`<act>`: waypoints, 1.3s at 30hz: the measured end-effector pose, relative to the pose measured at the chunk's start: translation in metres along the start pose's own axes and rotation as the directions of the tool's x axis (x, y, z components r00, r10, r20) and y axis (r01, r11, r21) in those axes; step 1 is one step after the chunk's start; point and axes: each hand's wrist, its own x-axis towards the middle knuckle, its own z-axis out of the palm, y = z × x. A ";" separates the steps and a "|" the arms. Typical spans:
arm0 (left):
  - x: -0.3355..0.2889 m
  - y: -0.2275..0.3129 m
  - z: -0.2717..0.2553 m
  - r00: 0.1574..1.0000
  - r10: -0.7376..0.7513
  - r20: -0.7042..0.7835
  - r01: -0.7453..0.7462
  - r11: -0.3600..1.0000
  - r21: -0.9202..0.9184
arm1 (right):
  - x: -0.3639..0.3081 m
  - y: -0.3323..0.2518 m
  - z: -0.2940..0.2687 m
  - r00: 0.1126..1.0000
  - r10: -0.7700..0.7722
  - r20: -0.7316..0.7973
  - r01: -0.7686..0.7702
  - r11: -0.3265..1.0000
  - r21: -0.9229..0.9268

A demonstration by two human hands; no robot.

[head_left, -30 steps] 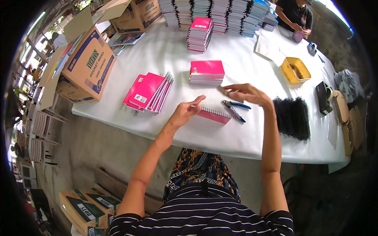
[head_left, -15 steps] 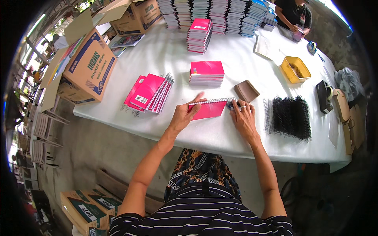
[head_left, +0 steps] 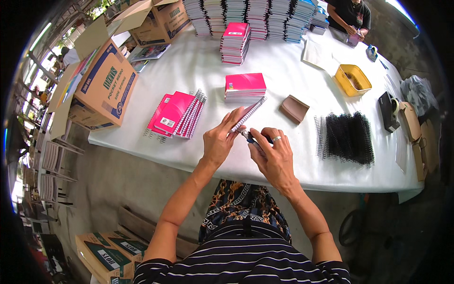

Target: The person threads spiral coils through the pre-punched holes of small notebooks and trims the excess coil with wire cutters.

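My left hand [head_left: 217,142] grips a small spiral notebook [head_left: 249,113], tilted so that its coiled edge faces up and slants away to the right. In my right hand [head_left: 278,160] is a pair of pliers [head_left: 250,137] with dark blue handles, its jaws at the near end of the coil. Whether the jaws touch the wire is too small to tell. Left of my hands lies a pile of pink spiral notebooks [head_left: 177,111]. Just beyond them sits a short stack of pink-covered pads [head_left: 245,83]. A brown curved block [head_left: 294,109] rests to the right.
Black wire coils [head_left: 350,139] lie at the right, with a yellow tub [head_left: 352,80] and a tape dispenser [head_left: 389,115] beyond. Tall notebook stacks [head_left: 257,19] line the back. An open carton [head_left: 104,85] stands left. Another person [head_left: 352,19] works at the far right.
The notebook has swung from level to a steep slant, its near end now toward me. My right hand has moved left and nearer, bringing the pliers to the coil's near end.
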 end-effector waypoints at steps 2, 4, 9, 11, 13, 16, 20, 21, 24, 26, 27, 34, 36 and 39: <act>0.000 0.001 -0.003 1.000 0.022 -0.013 -0.020 0.997 0.079 | 0.002 0.001 0.002 1.000 -0.019 0.003 0.019 1.000 0.010; 0.002 0.005 -0.005 0.999 0.043 -0.018 -0.040 0.991 0.130 | 0.004 0.003 0.002 0.999 -0.041 0.003 0.041 0.999 0.014; 0.002 0.005 -0.009 0.999 0.049 -0.021 -0.045 0.988 0.146 | 0.006 0.005 0.001 0.960 0.157 0.233 -0.241 0.889 0.390; -0.001 0.006 -0.014 0.997 0.075 -0.023 -0.070 0.982 0.173 | 0.022 0.015 -0.012 0.682 0.237 0.692 -0.705 0.463 0.537; 0.002 0.008 -0.023 0.989 0.143 -0.035 -0.130 0.959 0.251 | 0.033 0.026 -0.015 0.621 0.121 0.774 -0.774 0.249 0.582; 0.016 0.009 -0.041 0.963 0.263 -0.068 -0.224 0.911 0.346 | 0.032 0.034 -0.012 0.774 0.162 0.612 -0.557 0.634 0.536; 0.035 -0.037 -0.102 0.989 -0.042 -0.142 0.024 0.992 -0.125 | 0.034 0.059 -0.008 0.858 0.276 0.433 -0.344 0.935 0.087; 0.041 -0.046 -0.122 0.991 -0.105 -0.085 0.071 0.940 -0.334 | 0.029 0.071 0.000 0.880 0.271 0.390 -0.252 0.963 -0.099; 0.053 -0.062 -0.142 0.991 -0.098 0.090 0.130 0.572 -0.810 | 0.038 0.068 0.040 0.965 0.172 0.197 -0.225 0.930 0.290; 0.052 -0.072 -0.135 0.974 -0.125 0.189 0.221 0.341 -0.914 | 0.064 0.023 0.066 0.958 0.220 0.186 -0.280 0.558 0.781; 0.050 -0.083 -0.137 0.966 -0.123 0.225 0.254 0.336 -0.907 | 0.077 0.006 0.076 0.948 0.196 0.252 -0.310 0.378 0.872; 0.095 -0.139 -0.175 0.933 -0.161 0.321 0.350 0.207 -0.913 | 0.139 -0.054 0.129 0.960 -0.197 -0.200 0.277 0.783 0.557; 0.076 -0.185 -0.185 0.814 -0.314 0.489 0.574 0.564 -0.593 | 0.125 -0.054 0.156 0.907 -0.394 0.149 0.347 0.899 0.268; 0.049 -0.209 -0.170 0.657 -0.473 0.587 0.732 0.588 -0.345 | 0.093 -0.049 0.168 0.891 -0.364 0.271 0.280 0.911 0.302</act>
